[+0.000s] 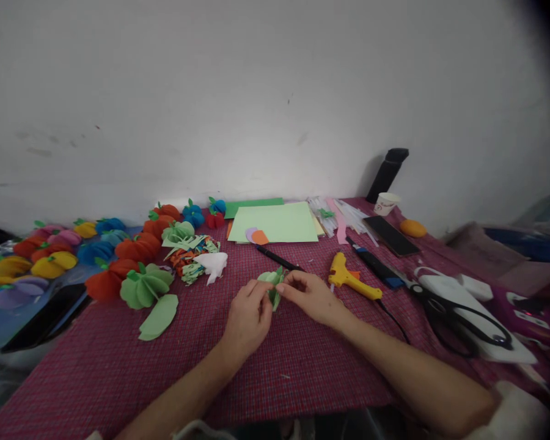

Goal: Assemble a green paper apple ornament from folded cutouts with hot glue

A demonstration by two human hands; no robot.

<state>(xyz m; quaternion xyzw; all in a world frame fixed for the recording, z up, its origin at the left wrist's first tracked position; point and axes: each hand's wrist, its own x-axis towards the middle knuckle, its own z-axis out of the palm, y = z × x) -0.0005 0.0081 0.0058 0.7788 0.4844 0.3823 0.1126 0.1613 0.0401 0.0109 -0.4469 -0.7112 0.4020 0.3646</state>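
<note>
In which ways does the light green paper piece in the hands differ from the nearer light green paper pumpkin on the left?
The paper piece is held by the left hand and right hand; the paper pumpkin rests on the cloth. The hands partly cover the paper piece, whereas the paper pumpkin shows its rounded, many-lobed body. The paper piece's visible part looks smaller than the paper pumpkin. Both are light green with a darker green part.

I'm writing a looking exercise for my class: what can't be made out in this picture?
All in the head view:
Green craft: partly hidden by the left hand and right hand.
Lower sheets: mostly hidden under the pale sheet.
Cup: print too small to read.
Blue thing, far right: blurred, cut off by the edge.
</note>
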